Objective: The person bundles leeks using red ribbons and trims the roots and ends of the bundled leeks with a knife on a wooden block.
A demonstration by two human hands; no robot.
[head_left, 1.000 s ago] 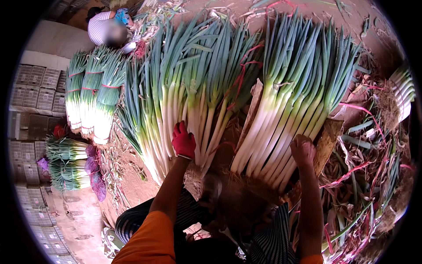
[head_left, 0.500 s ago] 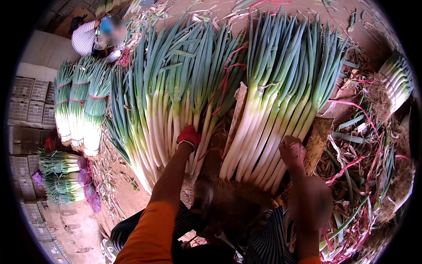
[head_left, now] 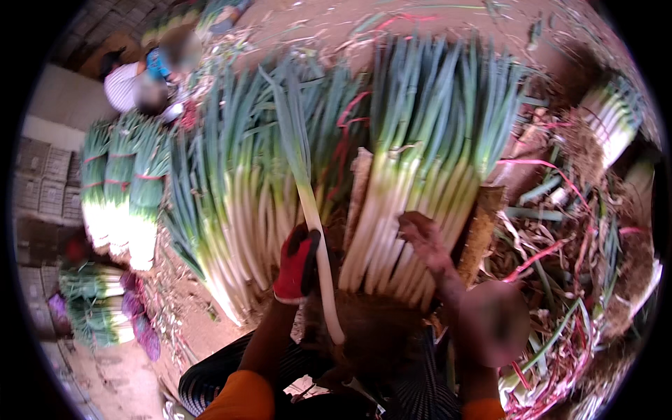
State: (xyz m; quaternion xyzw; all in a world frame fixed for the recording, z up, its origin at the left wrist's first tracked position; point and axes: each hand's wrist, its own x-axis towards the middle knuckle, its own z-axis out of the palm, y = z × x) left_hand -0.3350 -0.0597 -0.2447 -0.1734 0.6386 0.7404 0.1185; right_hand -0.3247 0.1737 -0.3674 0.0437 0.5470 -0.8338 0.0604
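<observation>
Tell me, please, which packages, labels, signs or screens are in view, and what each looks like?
Stacked crates: far left edge, grey, gridded sides, boxy.
Pink ties: bands around the leek bundles, thin strips.
No labels, signs or screens show.

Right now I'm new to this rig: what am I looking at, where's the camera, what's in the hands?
There is no machine: a person works with two hands. The single picture comes from a fisheye camera on their head, looking down, so straight edges bend. The left hand, in a red glove, grips one leek, its white end toward the person. The bare right hand rests on the right leek pile. A second pile lies to the left. Tied bundles lie further left on the dirt ground. Trimmings lie at right. Another person sits at top left.
</observation>
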